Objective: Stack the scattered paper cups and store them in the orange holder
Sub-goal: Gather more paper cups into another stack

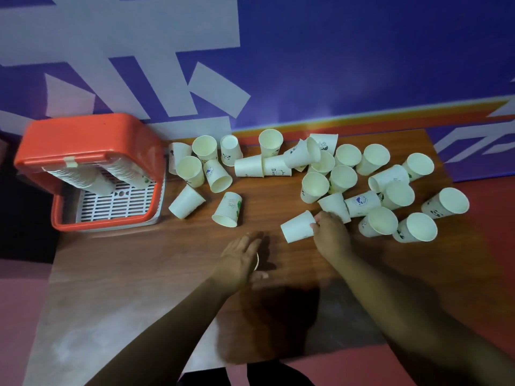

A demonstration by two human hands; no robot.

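Two blurred stacks (93, 176) in orange holder (83, 135)

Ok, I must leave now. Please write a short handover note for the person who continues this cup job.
Left hand: open, holding nothing, above the table.
Right hand: grips one lying cup near its base.
Orange holder: stands at the table's left end, with two cup stacks already inside.
Loose cups: many, some lying and some upright, across the table's far half, unstacked.
Left to do: stack them all and put them into the holder.
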